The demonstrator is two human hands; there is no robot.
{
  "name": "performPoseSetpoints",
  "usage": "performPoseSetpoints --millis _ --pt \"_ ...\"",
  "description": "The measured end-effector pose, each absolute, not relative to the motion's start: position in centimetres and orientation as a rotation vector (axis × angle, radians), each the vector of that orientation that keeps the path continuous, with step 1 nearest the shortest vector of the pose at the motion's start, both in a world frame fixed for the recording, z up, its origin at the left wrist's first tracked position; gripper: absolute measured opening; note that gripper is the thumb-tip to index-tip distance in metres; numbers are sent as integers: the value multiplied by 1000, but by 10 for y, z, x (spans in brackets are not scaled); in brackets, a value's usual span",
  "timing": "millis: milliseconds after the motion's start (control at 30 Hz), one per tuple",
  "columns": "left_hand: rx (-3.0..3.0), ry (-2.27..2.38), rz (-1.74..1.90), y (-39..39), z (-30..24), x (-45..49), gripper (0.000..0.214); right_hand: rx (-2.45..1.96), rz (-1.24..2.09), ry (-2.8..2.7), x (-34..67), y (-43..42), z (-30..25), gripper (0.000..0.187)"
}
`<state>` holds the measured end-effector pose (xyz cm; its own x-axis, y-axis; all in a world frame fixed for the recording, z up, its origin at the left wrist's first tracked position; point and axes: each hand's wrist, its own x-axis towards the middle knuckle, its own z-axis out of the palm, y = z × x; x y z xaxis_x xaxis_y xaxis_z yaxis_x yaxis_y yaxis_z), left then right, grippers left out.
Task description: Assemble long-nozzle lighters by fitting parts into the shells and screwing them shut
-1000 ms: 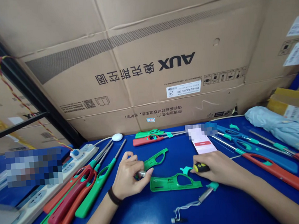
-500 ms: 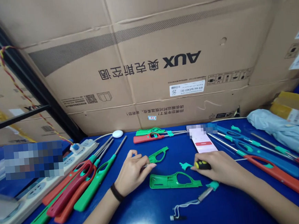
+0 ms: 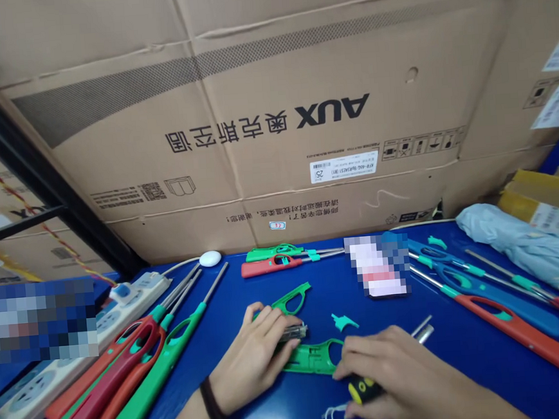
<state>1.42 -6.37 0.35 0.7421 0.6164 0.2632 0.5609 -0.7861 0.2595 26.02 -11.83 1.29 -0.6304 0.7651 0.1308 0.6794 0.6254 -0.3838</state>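
Note:
My left hand (image 3: 255, 360) pinches a small metal part (image 3: 295, 331) over the end of an open green lighter shell (image 3: 313, 356) lying on the blue table (image 3: 419, 379). My right hand (image 3: 394, 375) is closed round a screwdriver with a yellow and black handle (image 3: 361, 390), whose metal shaft (image 3: 422, 330) sticks out beyond the knuckles. A second green shell half (image 3: 292, 297) lies just beyond my left hand, with a small green trigger piece (image 3: 344, 322) beside it. A white wire (image 3: 331, 418) shows under my right hand.
Red and green long-nosed lighters (image 3: 141, 356) lie at left beside a white power strip (image 3: 55, 375). Blue and red lighters (image 3: 500, 311) lie at right, near a folded grey umbrella (image 3: 524, 248). Two more lighters (image 3: 283, 257) sit at the back. Large cardboard boxes (image 3: 272, 119) wall the rear.
My right hand has drawn back toward me with the screwdriver, over the wire. My left hand shifted right onto the shell's end with the metal part. The camera tilted slightly.

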Motion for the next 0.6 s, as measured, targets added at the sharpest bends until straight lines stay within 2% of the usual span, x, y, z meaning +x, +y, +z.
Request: performPoseSetpoints --millis 133,300,600 --pt "2727 930 547 -61 1 12 21 -1279 515 -2619 257 -123 12 21" --pt "2720 1004 618 -58 0 8 23 -1321 429 -2576 253 -126 9 18" --pt "2746 877 502 -62 8 15 26 -1294 561 -2589 253 -130 8 14"
